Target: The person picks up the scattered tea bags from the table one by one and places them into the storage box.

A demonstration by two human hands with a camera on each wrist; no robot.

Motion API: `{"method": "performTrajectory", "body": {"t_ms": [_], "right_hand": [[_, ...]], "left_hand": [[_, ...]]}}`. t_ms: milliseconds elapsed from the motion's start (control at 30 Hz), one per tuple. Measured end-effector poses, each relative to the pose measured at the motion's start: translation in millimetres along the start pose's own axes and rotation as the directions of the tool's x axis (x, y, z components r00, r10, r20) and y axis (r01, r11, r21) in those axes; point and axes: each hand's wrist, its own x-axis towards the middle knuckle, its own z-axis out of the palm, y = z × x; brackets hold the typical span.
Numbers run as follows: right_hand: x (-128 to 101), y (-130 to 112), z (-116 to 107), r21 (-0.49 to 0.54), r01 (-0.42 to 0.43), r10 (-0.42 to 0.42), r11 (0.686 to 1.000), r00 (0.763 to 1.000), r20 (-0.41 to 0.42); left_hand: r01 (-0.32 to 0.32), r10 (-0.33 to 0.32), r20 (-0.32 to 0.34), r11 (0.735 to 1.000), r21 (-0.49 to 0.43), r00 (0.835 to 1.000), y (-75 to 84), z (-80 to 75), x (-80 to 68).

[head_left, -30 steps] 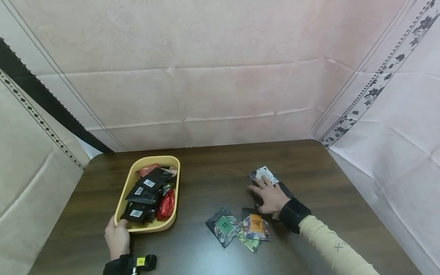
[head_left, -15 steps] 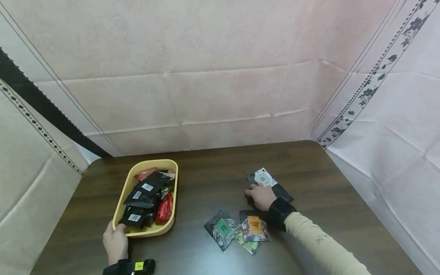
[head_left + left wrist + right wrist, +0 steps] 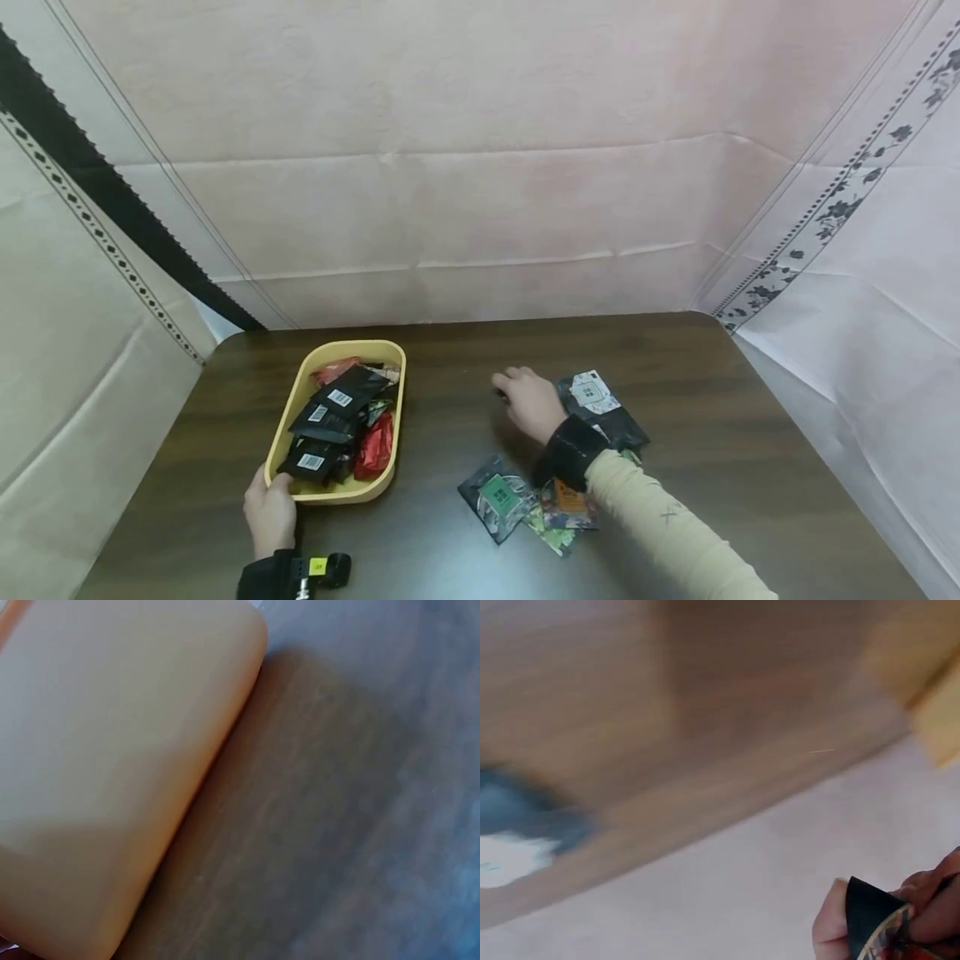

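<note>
My left hand (image 3: 272, 515) grips the near left corner of a yellow plastic basket (image 3: 352, 496), thumb over the rim. In the left wrist view the basket's smooth outer wall (image 3: 127, 735) fills the left side. Inside the basket lie black packets (image 3: 330, 417) with barcode labels and a red packet (image 3: 375, 446). Over mid-table, my right hand (image 3: 531, 404) pinches a small dark packet (image 3: 871, 915); most of it is hidden by the fingers. Just right of that hand lies a black packet (image 3: 607, 408) with a white label.
Nearer me on the brown table (image 3: 420, 550) lie a green-labelled packet (image 3: 498, 498), an orange-labelled packet (image 3: 570, 508) partly hidden by the right wrist, and a light green packet (image 3: 555, 537). Pale patterned cloth (image 3: 450, 208) hangs behind the table.
My right hand has picked up a packet from the right-hand group and moved left with it, uncovering the white-labelled packet. My left hand stays on the basket.
</note>
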Motion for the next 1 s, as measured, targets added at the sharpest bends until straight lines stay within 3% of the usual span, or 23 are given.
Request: {"method": "performTrajectory", "body": {"t_ms": [167,300,500,767,1000], "right_hand": [[32.1,-63.3,-2.0,0.02,0.127,-0.127,0.992,0.992,-0.008],[55.3,-111.8,2.9,-0.02,0.223,-0.223,0.975,0.975,0.002],[83.4,-157.8,18.8,-0.048,0.24,-0.236,0.97,0.968,0.084],[84.8,-156.6,33.6,0.082,0.266,-0.277,0.96,0.945,0.173],[73.6,-143.2,37.2,0.132,0.285,-0.303,0.95,0.941,0.149]], "left_hand": [[0.008,-0.008,0.024,1.0,-0.007,1.0,-0.4,0.0,1.4],[0.002,-0.001,0.054,1.0,-0.015,0.999,-1.1,-1.8,1.9],[-0.022,0.022,0.059,1.0,-0.003,0.998,-3.4,-2.9,2.0],[-0.052,0.052,0.06,0.999,0.008,0.997,-3.3,3.0,2.4],[-0.042,0.041,0.035,0.999,0.022,0.999,-2.7,-0.9,2.5]]}}
